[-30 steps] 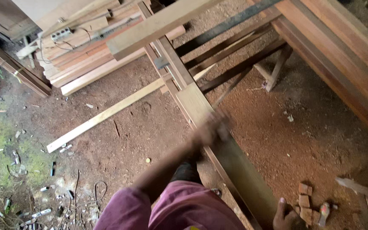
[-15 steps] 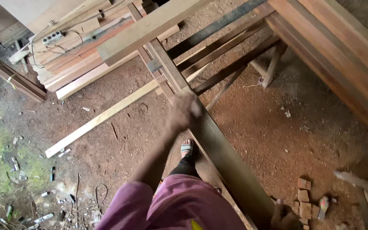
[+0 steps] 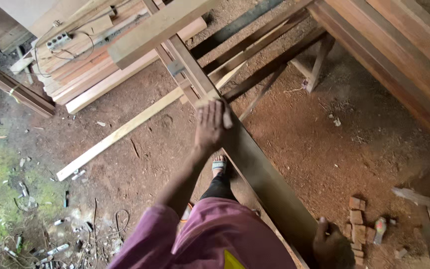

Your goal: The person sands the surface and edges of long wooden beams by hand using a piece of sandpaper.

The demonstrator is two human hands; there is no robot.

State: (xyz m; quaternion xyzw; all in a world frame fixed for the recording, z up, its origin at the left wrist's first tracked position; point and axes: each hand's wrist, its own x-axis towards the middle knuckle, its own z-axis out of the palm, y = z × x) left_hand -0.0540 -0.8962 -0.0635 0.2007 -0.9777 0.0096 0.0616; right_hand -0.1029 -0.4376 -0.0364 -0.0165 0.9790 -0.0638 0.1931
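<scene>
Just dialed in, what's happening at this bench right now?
A person stands over a long dark wooden plank that runs diagonally across the view. The left hand presses a small pale block, likely a sanding block, against its upper face. The right hand grips the plank's near end. Stacked timber lies on the dirt floor.

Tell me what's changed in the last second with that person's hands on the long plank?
The left hand has slid up the long plank, away from the body, pressing a small sanding block against its face. The right hand has stayed gripping the plank's near end. The plank still rests at the same slant, and the loose pale batten on the dirt has not moved.
</scene>
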